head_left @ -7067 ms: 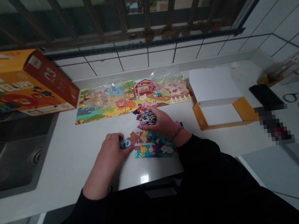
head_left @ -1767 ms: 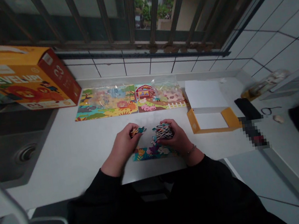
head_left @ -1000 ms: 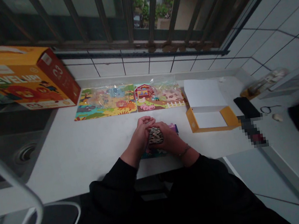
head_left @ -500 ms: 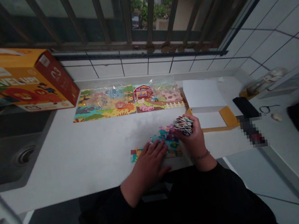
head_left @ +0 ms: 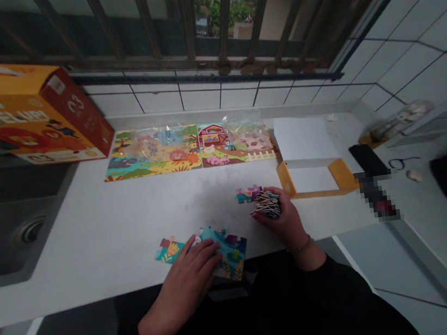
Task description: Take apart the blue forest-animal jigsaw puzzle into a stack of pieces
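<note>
Flat on a joined section of jigsaw puzzle (head_left: 234,251) lies my left hand (head_left: 195,264), its fingers stretched out. That section is blue and teal, sits at a slant, and reaches past the counter's front edge. My right hand (head_left: 281,215) grips a stack of puzzle pieces (head_left: 267,204), edges facing up. Just behind that stack, a smaller group of pink and purple puzzle pieces (head_left: 245,194) rests on the counter, apart from the larger section. The stack partly hides the group's right end.
Two picture puzzles, a safari scene (head_left: 153,166) and a farm scene (head_left: 225,153), lie at the back under clear plastic. An opened yellow and white box (head_left: 315,177) stands right. At left are an orange carton (head_left: 35,110) and a sink (head_left: 7,245). A black phone-like object (head_left: 366,159) lies far right.
My left hand has slid the larger puzzle section left and toward me, tilting it. The pink-purple group has separated and stayed behind. My right hand, with the stack, has moved slightly left and nearer.
</note>
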A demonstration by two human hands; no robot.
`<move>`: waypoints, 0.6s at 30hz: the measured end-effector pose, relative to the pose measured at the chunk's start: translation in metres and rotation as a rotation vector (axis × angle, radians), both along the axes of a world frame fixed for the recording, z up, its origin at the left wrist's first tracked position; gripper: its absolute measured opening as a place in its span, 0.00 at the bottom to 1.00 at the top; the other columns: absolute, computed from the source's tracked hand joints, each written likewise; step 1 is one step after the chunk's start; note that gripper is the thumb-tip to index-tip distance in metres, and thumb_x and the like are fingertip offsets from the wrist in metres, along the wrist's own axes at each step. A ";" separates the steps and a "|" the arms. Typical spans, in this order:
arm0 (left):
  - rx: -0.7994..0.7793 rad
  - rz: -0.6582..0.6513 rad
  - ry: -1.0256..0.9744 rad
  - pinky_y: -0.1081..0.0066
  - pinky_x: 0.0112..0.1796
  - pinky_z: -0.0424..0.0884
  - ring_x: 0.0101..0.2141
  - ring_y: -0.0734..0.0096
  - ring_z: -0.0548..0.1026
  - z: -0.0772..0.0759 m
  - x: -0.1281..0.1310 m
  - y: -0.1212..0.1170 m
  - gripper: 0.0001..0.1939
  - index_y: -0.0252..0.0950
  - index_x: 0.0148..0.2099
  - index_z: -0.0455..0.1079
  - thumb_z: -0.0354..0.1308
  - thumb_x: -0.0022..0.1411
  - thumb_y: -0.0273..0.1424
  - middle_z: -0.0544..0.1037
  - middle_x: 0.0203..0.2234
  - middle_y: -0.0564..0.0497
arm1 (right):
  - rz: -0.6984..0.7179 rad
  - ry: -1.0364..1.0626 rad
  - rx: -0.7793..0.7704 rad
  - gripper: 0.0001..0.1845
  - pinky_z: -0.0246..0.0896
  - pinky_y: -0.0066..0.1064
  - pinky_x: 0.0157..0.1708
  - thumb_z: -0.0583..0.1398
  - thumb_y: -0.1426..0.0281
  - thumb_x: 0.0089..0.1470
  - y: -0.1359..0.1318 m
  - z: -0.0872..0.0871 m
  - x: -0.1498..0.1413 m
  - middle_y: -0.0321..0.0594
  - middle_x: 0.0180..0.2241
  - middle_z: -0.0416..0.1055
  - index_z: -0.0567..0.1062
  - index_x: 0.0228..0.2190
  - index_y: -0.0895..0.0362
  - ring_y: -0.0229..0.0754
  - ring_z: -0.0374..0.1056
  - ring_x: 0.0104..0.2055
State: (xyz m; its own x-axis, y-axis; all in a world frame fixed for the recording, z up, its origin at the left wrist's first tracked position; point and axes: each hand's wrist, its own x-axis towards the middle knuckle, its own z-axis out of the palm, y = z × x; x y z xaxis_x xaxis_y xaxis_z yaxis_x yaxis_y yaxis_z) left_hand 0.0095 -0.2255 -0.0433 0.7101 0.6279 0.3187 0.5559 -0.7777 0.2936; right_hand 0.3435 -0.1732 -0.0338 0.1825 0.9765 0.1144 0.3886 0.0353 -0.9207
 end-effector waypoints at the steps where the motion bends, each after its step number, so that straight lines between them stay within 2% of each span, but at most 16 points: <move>1: -0.006 -0.007 -0.021 0.42 0.73 0.63 0.63 0.57 0.78 0.002 -0.001 0.000 0.19 0.41 0.63 0.75 0.56 0.74 0.24 0.83 0.60 0.45 | 0.015 -0.020 -0.001 0.43 0.81 0.47 0.47 0.80 0.49 0.45 0.000 0.001 0.000 0.46 0.48 0.82 0.74 0.56 0.51 0.54 0.82 0.44; 6: -0.025 0.063 -0.125 0.42 0.67 0.73 0.56 0.59 0.83 0.001 0.005 0.013 0.23 0.42 0.66 0.73 0.53 0.75 0.21 0.85 0.55 0.45 | 0.029 -0.058 0.012 0.42 0.81 0.47 0.48 0.79 0.49 0.47 0.001 0.004 -0.001 0.47 0.49 0.82 0.74 0.57 0.51 0.53 0.82 0.45; 10: -0.052 0.170 -0.164 0.44 0.64 0.77 0.57 0.57 0.83 -0.007 0.013 0.039 0.23 0.40 0.67 0.73 0.53 0.76 0.22 0.84 0.58 0.41 | 0.031 -0.065 0.025 0.42 0.82 0.47 0.47 0.79 0.48 0.47 0.002 0.002 -0.001 0.47 0.49 0.83 0.74 0.57 0.52 0.54 0.82 0.45; 14: -0.104 0.288 -0.048 0.36 0.68 0.70 0.62 0.50 0.81 -0.010 0.019 0.067 0.23 0.38 0.66 0.76 0.52 0.75 0.22 0.82 0.62 0.38 | 0.054 -0.099 0.050 0.42 0.82 0.48 0.46 0.79 0.49 0.48 0.003 0.000 0.000 0.47 0.48 0.83 0.74 0.57 0.52 0.54 0.82 0.44; 18: -0.131 0.310 0.100 0.30 0.72 0.58 0.72 0.44 0.70 -0.006 0.027 0.078 0.25 0.37 0.73 0.69 0.51 0.78 0.27 0.72 0.73 0.37 | 0.105 -0.152 0.077 0.41 0.81 0.50 0.51 0.79 0.50 0.49 0.004 0.000 -0.001 0.48 0.51 0.82 0.75 0.58 0.51 0.55 0.82 0.47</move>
State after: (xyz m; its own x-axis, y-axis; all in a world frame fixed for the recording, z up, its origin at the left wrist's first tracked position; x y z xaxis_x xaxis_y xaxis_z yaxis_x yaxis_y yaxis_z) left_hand 0.0365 -0.1478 -0.0494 0.5030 0.8494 0.1596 0.7908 -0.5268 0.3115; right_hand 0.3429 -0.1691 -0.0340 0.0549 0.9766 0.2082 0.5130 0.1513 -0.8450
